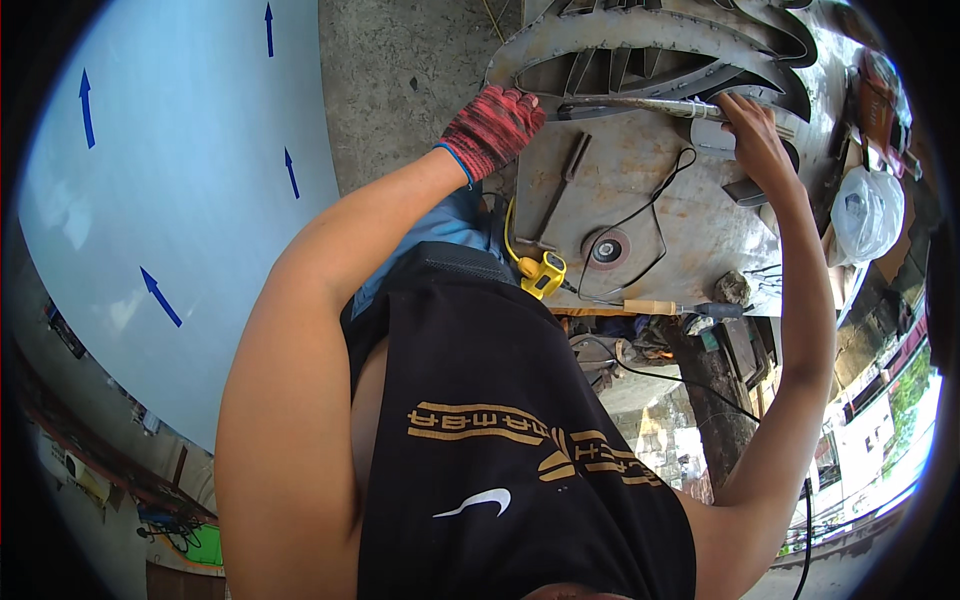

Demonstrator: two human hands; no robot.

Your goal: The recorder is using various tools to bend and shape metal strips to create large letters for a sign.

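Metal rod, upper right of the picture, running just beside the curved metalwork! Pinched near its right end by the bare right hand, fingers bent over it. Close to the other end, the gloved left hand, half-curled; gripping or not, hard to tell. Probably stiff, fairly light, perhaps slippery; best held near both ends.
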